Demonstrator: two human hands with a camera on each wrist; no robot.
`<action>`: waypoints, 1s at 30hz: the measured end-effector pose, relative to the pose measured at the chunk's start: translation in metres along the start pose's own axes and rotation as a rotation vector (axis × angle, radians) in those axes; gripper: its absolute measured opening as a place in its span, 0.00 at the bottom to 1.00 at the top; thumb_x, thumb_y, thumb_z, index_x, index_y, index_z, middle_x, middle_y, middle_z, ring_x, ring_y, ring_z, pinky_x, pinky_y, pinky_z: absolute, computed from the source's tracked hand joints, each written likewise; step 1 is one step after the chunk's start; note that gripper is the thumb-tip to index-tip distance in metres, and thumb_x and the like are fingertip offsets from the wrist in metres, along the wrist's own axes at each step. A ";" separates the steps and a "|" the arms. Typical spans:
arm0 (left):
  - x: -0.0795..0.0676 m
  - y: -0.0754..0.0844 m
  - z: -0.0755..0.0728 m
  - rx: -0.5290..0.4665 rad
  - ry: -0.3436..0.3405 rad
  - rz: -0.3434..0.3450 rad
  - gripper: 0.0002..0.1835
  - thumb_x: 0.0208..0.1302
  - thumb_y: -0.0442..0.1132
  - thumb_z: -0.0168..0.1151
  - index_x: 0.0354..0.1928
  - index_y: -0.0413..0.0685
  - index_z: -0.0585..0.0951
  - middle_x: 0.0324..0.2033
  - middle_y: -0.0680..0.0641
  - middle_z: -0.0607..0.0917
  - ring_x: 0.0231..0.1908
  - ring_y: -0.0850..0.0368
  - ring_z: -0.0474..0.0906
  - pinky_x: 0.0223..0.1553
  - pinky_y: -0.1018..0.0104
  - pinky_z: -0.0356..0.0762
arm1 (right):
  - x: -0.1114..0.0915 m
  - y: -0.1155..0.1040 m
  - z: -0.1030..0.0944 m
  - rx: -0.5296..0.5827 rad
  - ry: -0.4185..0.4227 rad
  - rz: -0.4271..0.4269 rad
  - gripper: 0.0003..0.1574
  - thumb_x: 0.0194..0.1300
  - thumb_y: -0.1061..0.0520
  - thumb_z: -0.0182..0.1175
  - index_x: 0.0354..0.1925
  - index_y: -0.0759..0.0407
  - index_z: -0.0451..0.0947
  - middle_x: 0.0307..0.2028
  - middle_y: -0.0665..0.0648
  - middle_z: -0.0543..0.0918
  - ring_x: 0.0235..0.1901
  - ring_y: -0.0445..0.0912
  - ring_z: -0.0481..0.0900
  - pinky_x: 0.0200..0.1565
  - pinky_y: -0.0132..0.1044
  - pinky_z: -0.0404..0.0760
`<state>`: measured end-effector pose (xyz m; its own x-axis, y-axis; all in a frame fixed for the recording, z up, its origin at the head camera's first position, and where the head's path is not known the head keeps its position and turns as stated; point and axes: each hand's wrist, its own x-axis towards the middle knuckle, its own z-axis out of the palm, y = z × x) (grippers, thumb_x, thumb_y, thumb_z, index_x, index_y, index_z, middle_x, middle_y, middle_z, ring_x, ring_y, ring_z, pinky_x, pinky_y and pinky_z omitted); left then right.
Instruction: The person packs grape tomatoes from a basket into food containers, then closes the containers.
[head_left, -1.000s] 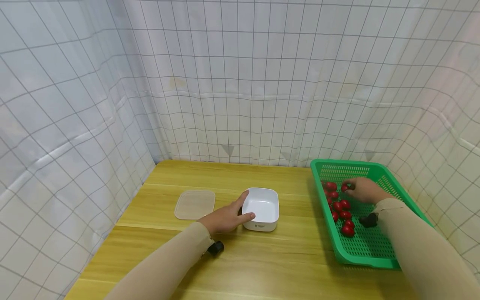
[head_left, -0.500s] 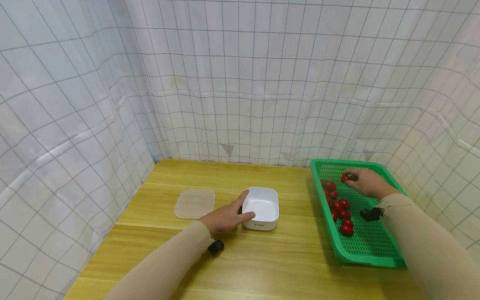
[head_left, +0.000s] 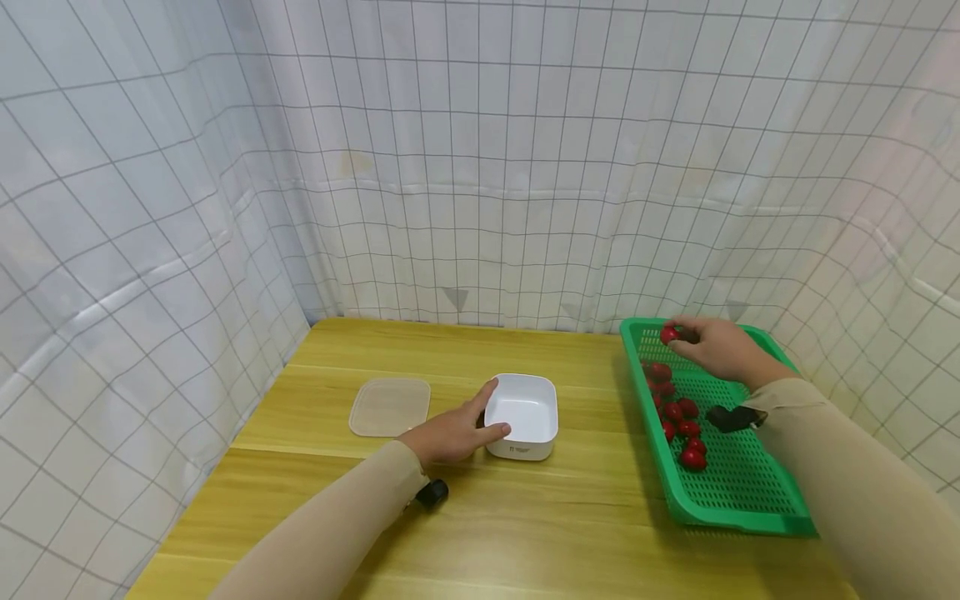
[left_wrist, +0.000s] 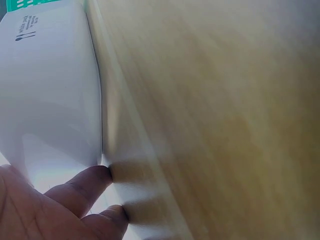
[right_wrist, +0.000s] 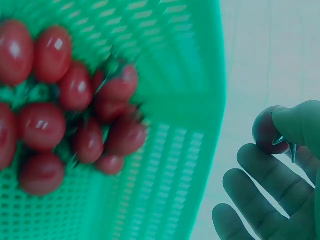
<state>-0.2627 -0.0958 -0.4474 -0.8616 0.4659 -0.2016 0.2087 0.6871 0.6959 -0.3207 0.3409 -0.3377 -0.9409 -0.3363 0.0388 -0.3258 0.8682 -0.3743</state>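
Observation:
My left hand (head_left: pixel 452 433) holds the left side of a square white container (head_left: pixel 521 415) on the table. Its thumb lies over the near-left rim, with the other fingers along the outer wall. In the left wrist view, fingertips (left_wrist: pixel 102 172) sit low beside the container's wall (left_wrist: pixel 50 90). Nothing is seen inside the container. My right hand (head_left: pixel 720 346) pinches a cherry tomato (head_left: pixel 669 335) above the far part of a green basket (head_left: pixel 750 523). In the right wrist view, thumb and forefinger grip the tomato (right_wrist: pixel 266 131) near its green stem; the remaining fingers are spread.
Several cherry tomatoes (head_left: pixel 687 427) lie along the basket's left side. A flat, translucent square lid (head_left: pixel 390 407) lies on the wooden table (head_left: pixel 570 517), left of the container. White gridded curtains (head_left: pixel 480 167) stand behind the table and at both sides.
My right hand has risen from inside the basket and moved back and to the left, carrying the cherry tomato. The left hand and the container stay where they were.

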 end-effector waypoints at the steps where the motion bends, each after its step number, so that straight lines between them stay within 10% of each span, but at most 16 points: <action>1: 0.000 0.000 0.000 0.000 0.000 -0.001 0.52 0.75 0.70 0.53 0.86 0.64 0.37 0.83 0.42 0.56 0.78 0.41 0.63 0.77 0.42 0.63 | 0.001 -0.005 0.000 0.000 0.005 -0.008 0.34 0.81 0.48 0.56 0.74 0.67 0.69 0.57 0.71 0.86 0.53 0.62 0.86 0.50 0.56 0.83; 16: 0.000 0.003 -0.001 0.012 0.000 -0.004 0.50 0.77 0.66 0.53 0.86 0.64 0.37 0.83 0.42 0.56 0.78 0.42 0.63 0.77 0.43 0.62 | 0.017 -0.075 0.013 0.087 -0.036 -0.090 0.28 0.78 0.52 0.59 0.72 0.55 0.75 0.55 0.63 0.89 0.16 0.40 0.66 0.27 0.38 0.72; 30: 0.000 0.004 -0.001 -0.005 -0.005 -0.015 0.53 0.74 0.71 0.53 0.86 0.63 0.37 0.83 0.43 0.56 0.78 0.43 0.64 0.77 0.43 0.62 | 0.033 -0.123 0.038 0.164 -0.131 -0.235 0.24 0.74 0.57 0.63 0.66 0.59 0.80 0.45 0.56 0.91 0.36 0.45 0.83 0.37 0.37 0.81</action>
<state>-0.2627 -0.0934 -0.4445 -0.8622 0.4583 -0.2158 0.1931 0.6911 0.6965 -0.3077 0.2090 -0.3254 -0.8182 -0.5743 0.0263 -0.5037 0.6941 -0.5143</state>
